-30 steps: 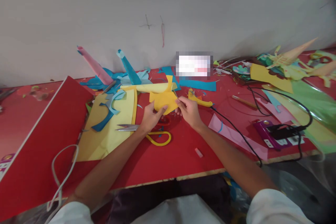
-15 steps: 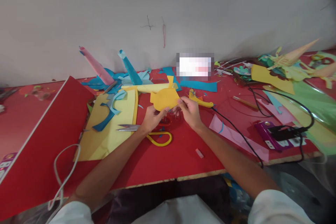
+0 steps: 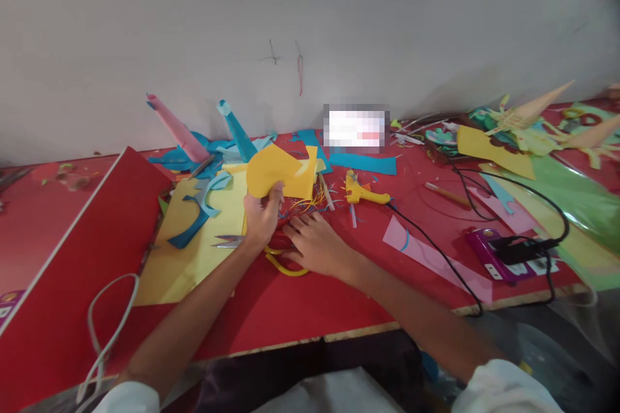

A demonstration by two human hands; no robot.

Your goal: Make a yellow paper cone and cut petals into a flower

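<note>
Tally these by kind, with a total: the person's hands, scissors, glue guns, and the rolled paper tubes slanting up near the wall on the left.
Hands: 2 (left hand holding yellow paper; right hand)
Scissors: 1, partly covered
Glue guns: 1 (yellow glue gun)
Rolled tubes: 2 (pink tube, blue tube)
Total: 6

A plain, pale grey wall (image 3: 436, 19) rises behind a long, red-topped table (image 3: 290, 313) with a rough, light-brown front edge (image 3: 361, 332). A dark, cross-shaped strand (image 3: 274, 60) and a thin, reddish loop (image 3: 301, 80) hang against the wall, under soft, even light.
</note>
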